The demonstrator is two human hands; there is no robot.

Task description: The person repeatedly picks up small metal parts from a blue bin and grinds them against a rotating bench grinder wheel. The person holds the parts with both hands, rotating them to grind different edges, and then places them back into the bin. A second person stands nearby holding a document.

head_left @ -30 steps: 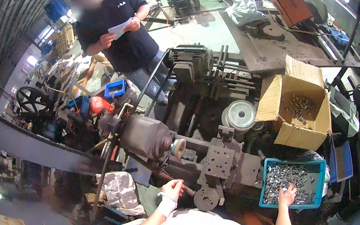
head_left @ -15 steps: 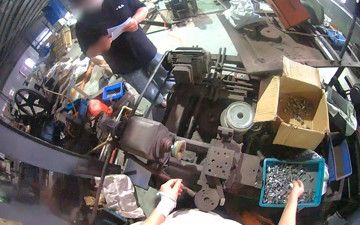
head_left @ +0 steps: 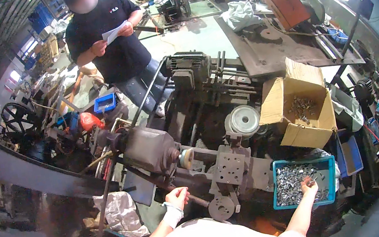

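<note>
My right hand point(head_left: 309, 186) is down in a teal plastic bin point(head_left: 333, 170), its fingers closing on a small metal part among the many loose shiny metal parts point(head_left: 291, 182) there. Away from the bin, my left hand point(head_left: 177, 199), with a white band at the wrist, hovers in front of the dark machine. Its fingers are curled together, and whatever they may hold is too small to make out. Close beyond that hand are the machine's round yellowish wheel point(head_left: 187, 159) and a drilled metal block point(head_left: 229, 167). A dark round handwheel point(head_left: 221, 208) sits to its right.
Behind the bin stands an open cardboard box point(head_left: 309, 136) with small metal parts inside. A blue bin point(head_left: 351, 157) is at the right. Across the machine, another person point(head_left: 111, 37) in a dark shirt holds white paper point(head_left: 114, 33). Crumpled pale sacking point(head_left: 121, 215) lies at the left.
My right hand has shifted slightly farther into the bin, over the metal parts. My left hand keeps its curled pose. The whole view has turned a little; the other person still holds the paper.
</note>
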